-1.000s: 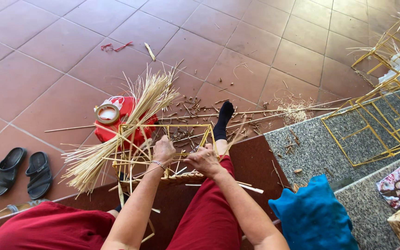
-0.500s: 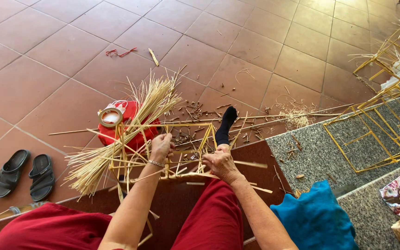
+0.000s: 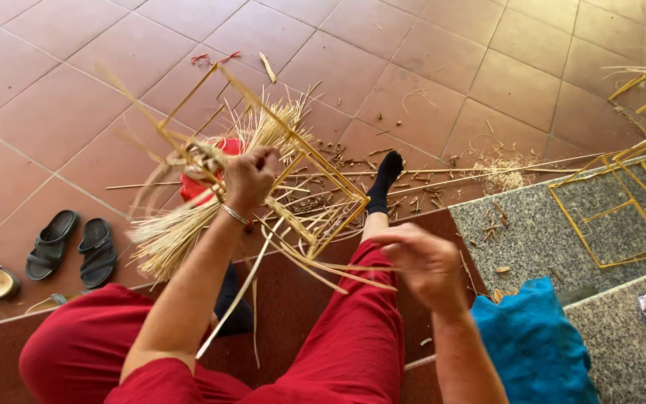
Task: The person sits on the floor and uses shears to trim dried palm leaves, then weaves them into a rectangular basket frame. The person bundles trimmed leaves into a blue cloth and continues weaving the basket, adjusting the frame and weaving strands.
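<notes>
Lifted off the floor since half a second ago, bamboo-strip frame (image 3: 263, 150) now hangs at 11 o'clock, left hand (image 3: 250, 176) clamped on a joint, right hand (image 3: 422, 263) fingers loosely curled, tensioning loose strips (image 3: 323, 263), apparently.

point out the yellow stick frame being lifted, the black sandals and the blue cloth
yellow stick frame (image 3: 315, 161), head view, on its long upper rail right of the left hand
black sandals (image 3: 76, 247), head view, on the inner edge of the left sandal
blue cloth (image 3: 532, 344), head view, on the middle of its folds
</notes>
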